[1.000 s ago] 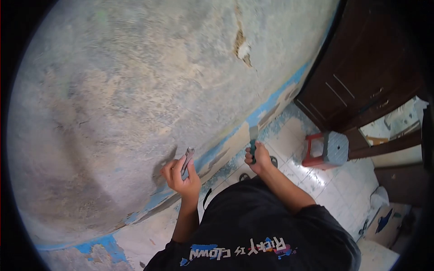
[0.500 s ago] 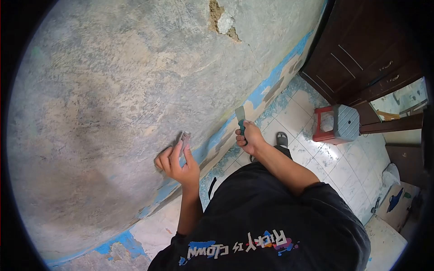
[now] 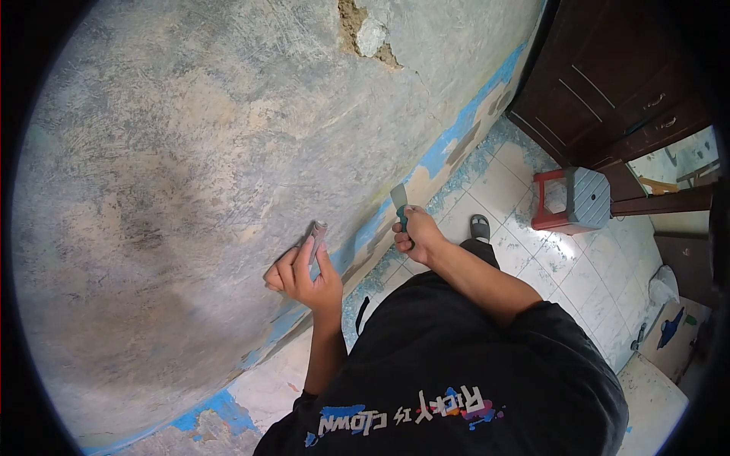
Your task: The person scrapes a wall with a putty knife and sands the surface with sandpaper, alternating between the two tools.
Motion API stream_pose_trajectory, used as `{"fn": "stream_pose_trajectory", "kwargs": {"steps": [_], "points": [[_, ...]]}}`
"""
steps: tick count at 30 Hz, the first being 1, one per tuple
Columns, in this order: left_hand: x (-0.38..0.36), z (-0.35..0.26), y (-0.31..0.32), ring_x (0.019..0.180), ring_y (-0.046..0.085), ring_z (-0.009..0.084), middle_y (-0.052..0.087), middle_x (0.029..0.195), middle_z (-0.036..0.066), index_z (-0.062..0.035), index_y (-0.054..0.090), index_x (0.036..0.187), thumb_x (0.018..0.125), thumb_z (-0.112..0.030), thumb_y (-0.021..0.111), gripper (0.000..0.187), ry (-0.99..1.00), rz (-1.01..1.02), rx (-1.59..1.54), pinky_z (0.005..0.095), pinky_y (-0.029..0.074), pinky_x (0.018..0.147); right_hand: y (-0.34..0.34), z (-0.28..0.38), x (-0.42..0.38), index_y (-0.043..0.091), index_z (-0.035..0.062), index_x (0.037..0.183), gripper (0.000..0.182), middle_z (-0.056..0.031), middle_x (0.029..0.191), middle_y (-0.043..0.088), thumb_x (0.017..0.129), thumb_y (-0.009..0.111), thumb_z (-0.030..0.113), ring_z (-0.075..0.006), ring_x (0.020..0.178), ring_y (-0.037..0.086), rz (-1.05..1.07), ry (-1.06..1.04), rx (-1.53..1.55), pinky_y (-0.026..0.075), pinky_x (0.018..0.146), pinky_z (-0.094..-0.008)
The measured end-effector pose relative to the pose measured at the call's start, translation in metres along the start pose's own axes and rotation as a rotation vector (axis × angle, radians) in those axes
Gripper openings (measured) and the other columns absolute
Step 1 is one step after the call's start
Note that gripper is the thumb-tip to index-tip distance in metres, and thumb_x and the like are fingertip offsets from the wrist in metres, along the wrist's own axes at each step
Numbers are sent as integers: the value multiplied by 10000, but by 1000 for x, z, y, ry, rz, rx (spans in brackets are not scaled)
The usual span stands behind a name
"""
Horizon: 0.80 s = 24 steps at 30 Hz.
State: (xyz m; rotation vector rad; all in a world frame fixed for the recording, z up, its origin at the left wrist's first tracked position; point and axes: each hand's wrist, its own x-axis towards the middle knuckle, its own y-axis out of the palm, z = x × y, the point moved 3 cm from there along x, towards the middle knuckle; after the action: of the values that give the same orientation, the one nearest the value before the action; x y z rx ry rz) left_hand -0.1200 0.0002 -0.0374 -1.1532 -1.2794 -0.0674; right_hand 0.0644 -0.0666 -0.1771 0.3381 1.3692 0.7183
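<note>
My left hand (image 3: 308, 277) is closed on a small rolled piece of sandpaper (image 3: 319, 230), greyish pink, held upright between thumb and fingers close to the wall (image 3: 190, 152). The wall is bare grey plaster with patchy beige marks. In my right hand (image 3: 420, 237) is a putty knife (image 3: 399, 199) with a dark green handle. Its metal blade points up toward the strip of blue paint (image 3: 437, 158) low on the wall; whether it touches cannot be made out.
A broken hole (image 3: 369, 36) exposes rough material in the wall. Paint flakes lie across the tiled floor (image 3: 487, 197). A red and grey plastic stool (image 3: 582, 199) stands to the right, near a dark wooden cabinet (image 3: 601, 76). My sandalled foot (image 3: 480, 226) shows below my right arm.
The view has shifted slightly, so the wall hole sits further left and the stool further right. My left hand appears a little further right; both hands keep their holds.
</note>
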Motion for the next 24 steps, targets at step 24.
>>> {"fn": "stream_pose_trajectory", "kwargs": {"steps": [24], "points": [[2, -5, 2, 1030, 522, 259, 692, 1009, 12, -139, 797, 1052, 770, -87, 851, 292, -5, 4, 12, 420, 328, 933, -9, 6, 15, 405, 182, 1218, 155, -53, 856, 469, 1127, 336, 287, -100, 561, 359, 7, 29, -21, 287, 457, -252]]}}
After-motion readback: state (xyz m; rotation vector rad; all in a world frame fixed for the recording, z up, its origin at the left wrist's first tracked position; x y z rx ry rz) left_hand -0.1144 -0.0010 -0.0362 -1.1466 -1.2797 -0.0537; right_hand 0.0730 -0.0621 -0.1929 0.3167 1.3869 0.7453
